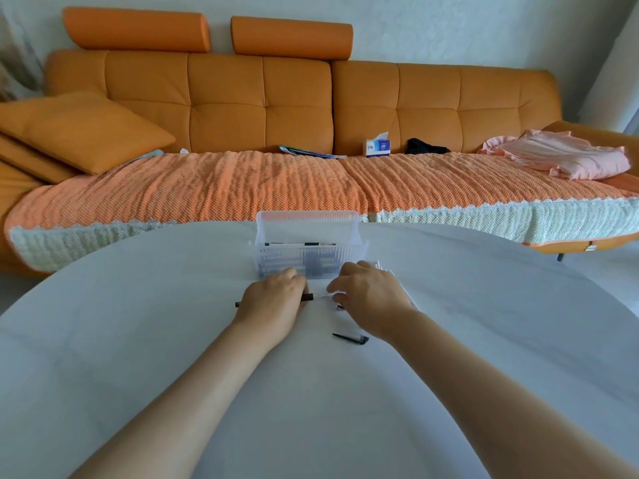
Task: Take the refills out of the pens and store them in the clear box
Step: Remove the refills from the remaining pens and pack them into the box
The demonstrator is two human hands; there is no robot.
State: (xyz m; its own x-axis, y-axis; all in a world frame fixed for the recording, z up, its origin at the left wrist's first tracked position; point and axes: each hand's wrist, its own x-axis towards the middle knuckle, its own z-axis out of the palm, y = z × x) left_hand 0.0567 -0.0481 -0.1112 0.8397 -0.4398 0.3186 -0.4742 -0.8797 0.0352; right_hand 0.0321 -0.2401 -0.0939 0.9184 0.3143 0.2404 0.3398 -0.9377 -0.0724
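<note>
Pen (308, 297), one, lying crosswise just above the counter (138, 340), held between both hands: we note the left hand (273, 302) with fingers (292, 276) curled round its dark body, a black end poking out either side of the fist, and the right hand (368, 299) with fingers (337, 292) pinching the pale, clear end. We judge the opposed grip is for pulling or unscrewing the two halves so the refill comes free; the refill itself we cannot make out. Clear box (307, 267), one, lid stood open, just beyond the knuckles and close enough for a short drop; dark slim items already lie inside, likely refills. Black pen piece (351, 338), loose, near the right wrist; small loose part (340, 308) under the right hand. Pale clear bundle (403, 288) beneath the right hand, kind unclear. Beyond: orange sofa (242, 98), tissue box (377, 146), pink garment (567, 157). Nothing lies between hands and box; the loose pieces we judge could roll underhand.
</note>
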